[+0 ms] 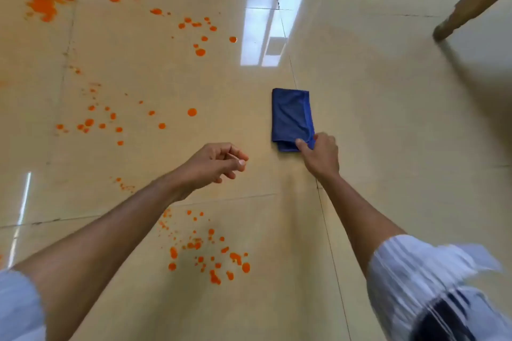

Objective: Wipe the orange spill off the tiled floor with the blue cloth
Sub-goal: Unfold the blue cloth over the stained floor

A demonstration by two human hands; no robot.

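A folded blue cloth (291, 116) lies flat on the beige tiled floor (388, 133), right of centre. My right hand (321, 156) pinches the cloth's near right corner between thumb and fingers. My left hand (214, 163) hovers over the floor to the left of the cloth, fingers loosely curled with nothing in them. The orange spill (48, 3) is scattered in drops and blotches: a large patch at the far left top, several drops across the middle left, and a cluster (210, 255) near me between my forearms. The cloth touches none of the orange.
A brown wooden furniture leg (471, 5) stands on the floor at the top right. Ceiling lights reflect off the glossy tiles (266, 30) above the cloth. Grout lines cross the floor.
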